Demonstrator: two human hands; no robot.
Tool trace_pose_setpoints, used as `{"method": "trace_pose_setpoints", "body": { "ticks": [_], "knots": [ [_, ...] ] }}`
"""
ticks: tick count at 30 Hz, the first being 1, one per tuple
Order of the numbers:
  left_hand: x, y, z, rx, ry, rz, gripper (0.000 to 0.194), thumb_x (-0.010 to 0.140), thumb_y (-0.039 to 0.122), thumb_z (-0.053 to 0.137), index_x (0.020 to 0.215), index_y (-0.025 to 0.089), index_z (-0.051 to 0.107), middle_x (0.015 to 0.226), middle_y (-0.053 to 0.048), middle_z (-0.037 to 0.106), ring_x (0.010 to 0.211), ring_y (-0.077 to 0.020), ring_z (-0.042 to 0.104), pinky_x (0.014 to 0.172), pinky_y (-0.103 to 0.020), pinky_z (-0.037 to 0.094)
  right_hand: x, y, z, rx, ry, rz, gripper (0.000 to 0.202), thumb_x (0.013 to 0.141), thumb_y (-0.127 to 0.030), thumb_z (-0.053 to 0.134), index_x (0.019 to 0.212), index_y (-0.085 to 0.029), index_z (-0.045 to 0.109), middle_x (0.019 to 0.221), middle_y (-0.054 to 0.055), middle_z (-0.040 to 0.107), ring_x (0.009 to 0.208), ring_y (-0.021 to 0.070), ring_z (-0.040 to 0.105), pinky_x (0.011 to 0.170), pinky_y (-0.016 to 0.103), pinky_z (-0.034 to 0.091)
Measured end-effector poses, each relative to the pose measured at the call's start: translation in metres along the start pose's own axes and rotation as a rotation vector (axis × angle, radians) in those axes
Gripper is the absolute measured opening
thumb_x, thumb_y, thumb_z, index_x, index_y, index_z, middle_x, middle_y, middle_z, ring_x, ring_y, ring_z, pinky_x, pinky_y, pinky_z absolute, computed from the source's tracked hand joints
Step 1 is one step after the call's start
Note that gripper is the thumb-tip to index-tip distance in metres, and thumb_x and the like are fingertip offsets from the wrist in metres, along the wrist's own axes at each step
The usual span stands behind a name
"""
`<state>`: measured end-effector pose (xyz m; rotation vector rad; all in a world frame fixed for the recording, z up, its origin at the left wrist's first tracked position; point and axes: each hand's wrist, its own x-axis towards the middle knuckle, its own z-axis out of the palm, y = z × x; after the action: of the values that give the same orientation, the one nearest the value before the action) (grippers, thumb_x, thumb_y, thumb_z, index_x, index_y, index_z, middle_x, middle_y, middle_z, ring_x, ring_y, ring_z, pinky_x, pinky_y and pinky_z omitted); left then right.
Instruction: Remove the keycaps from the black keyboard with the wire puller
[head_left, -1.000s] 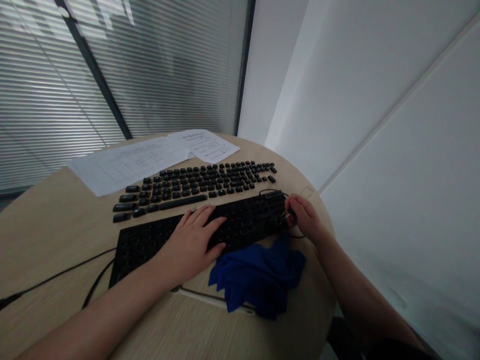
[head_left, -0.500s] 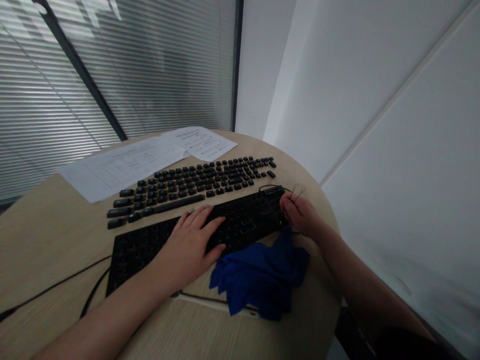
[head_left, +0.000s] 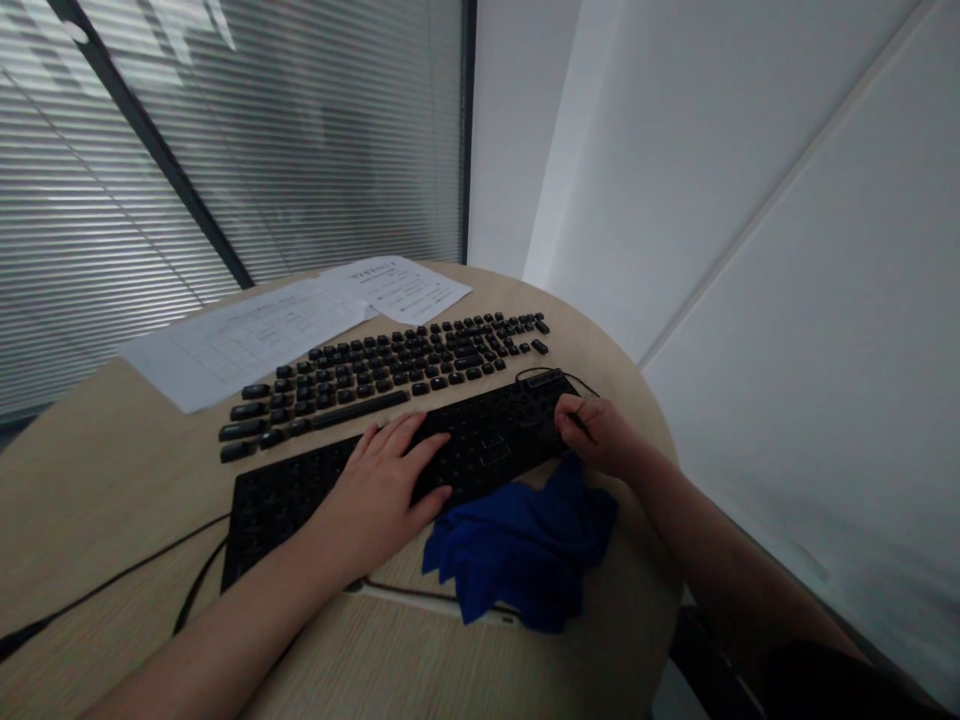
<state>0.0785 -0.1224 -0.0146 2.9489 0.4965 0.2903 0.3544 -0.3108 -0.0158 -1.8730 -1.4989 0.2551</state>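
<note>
A black keyboard base [head_left: 487, 440] without its keycaps lies on the round wooden table. My left hand [head_left: 386, 480] rests on the base's middle with its fingers spread. At the base's right end, my right hand [head_left: 596, 432] is closed around a small thin tool, its dark tip poking out at the fingers; most of it is hidden. Loose black keycaps [head_left: 397, 362] are laid out in keyboard rows behind the base. A crumpled blue cloth [head_left: 525, 545] sits in front of the base, near my right hand.
Printed paper sheets [head_left: 255, 335] lie at the table's back left. Black cables [head_left: 142, 570] run in from the left. A thin flat object [head_left: 420, 600] is partly under the cloth. A white wall stands beyond the table's right edge.
My right hand has turned slightly, and the wire loop that stuck up above its fingers is now mostly out of sight. My left hand stays on the keyboard base. The view has shifted a little.
</note>
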Motion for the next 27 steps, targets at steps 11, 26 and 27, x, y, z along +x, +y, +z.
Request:
{"method": "trace_pose_setpoints", "body": {
  "ticks": [11,26,27],
  "knots": [
    [0.001,0.000,0.001,-0.035,0.010,-0.010,0.057,0.090,0.045,0.069,0.142,0.022,0.067,0.162,-0.020,0.050,0.149,-0.0447,0.048,0.121,-0.072,0.034,0.007,0.012,0.009,0.450,0.338,0.211,0.032,0.099,-0.048,0.045,0.073,-0.029,0.044,0.048,-0.005,0.044,0.039,0.0158,0.041,0.041,0.029,0.037],
    [0.002,0.024,-0.031,-0.549,0.219,-0.141,0.016,0.092,0.032,0.069,0.102,0.022,0.075,0.098,-0.005,0.076,0.092,-0.0232,0.072,0.086,-0.040,0.059,-0.003,-0.073,0.013,-0.165,0.123,-0.619,0.013,0.095,-0.016,0.055,0.093,-0.027,0.061,0.071,0.000,0.072,0.056,0.0149,0.064,0.056,0.027,0.048],
    [0.001,0.026,-0.032,-0.608,0.219,-0.164,0.017,0.091,0.033,0.070,0.102,0.021,0.076,0.093,-0.004,0.076,0.087,-0.0221,0.071,0.079,-0.037,0.059,0.000,-0.082,0.014,-0.178,0.108,-0.680,0.014,0.096,-0.015,0.054,0.094,-0.027,0.061,0.070,-0.001,0.072,0.055,0.0142,0.062,0.055,0.027,0.047]
  ]
}}
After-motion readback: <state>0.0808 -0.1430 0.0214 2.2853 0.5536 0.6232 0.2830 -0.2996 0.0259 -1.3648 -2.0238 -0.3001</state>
